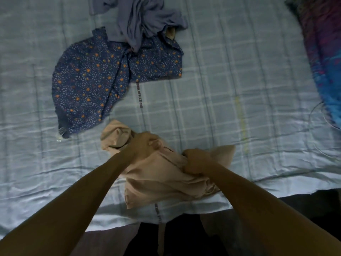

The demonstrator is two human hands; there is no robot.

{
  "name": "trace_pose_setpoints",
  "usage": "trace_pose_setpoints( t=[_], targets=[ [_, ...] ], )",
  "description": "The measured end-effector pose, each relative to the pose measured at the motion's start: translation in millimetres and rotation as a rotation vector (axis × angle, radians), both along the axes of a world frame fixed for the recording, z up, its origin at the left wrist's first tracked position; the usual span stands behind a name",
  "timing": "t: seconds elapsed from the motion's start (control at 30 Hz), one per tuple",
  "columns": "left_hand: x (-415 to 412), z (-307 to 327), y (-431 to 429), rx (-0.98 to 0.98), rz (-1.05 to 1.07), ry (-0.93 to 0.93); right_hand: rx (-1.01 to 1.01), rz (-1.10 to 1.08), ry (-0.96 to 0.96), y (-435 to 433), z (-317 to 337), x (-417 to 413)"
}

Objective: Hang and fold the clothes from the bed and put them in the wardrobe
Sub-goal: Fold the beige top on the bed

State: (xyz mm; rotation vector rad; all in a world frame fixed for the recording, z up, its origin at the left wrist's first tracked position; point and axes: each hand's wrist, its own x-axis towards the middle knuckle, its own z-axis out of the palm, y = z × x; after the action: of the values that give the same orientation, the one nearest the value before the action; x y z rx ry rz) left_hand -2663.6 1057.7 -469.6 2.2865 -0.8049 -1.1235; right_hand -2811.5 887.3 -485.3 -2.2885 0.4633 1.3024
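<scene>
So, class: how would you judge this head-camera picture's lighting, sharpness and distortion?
Head view: dim, bluish light; the checked bedsheet has lines that bow from the wide-angle lens; both hands, left hand and right hand, and the beige garment look soft; the floral navy garment is clearer.

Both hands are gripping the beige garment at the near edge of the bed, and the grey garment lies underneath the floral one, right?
Not quite. The head view shows the grey garment lying on top of the floral one. Both hands, left and right, grip the beige garment.

Bed (221,74), pale checked sheet: floral garment (88,78), grey-blue garment (140,21) overlapping its top, beige garment (162,180) near edge, patterned pillow (324,58) right.
</scene>
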Motion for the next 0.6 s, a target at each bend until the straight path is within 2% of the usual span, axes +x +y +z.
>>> trace_pose_setpoints(
  t=[0.17,0.27,0.37,0.53,0.6],
  targets=[
    [29,80,-12,-0.219,0.063,0.061,0.011,-0.055,-0.038,9,55,16],
    [40,133,-10,-0.334,0.101,-0.083,0.016,-0.188,-0.140,12,104,28],
    [51,193,-5,-0.471,0.148,-0.281,-0.010,-0.294,-0.331,10,161,35],
    [67,288,18,-0.642,0.142,-0.508,-0.124,-0.282,-0.399,12,259,43],
    [68,326,27,-0.698,0.099,-0.584,-0.189,-0.316,-0.494,20,294,46]
  ],
)
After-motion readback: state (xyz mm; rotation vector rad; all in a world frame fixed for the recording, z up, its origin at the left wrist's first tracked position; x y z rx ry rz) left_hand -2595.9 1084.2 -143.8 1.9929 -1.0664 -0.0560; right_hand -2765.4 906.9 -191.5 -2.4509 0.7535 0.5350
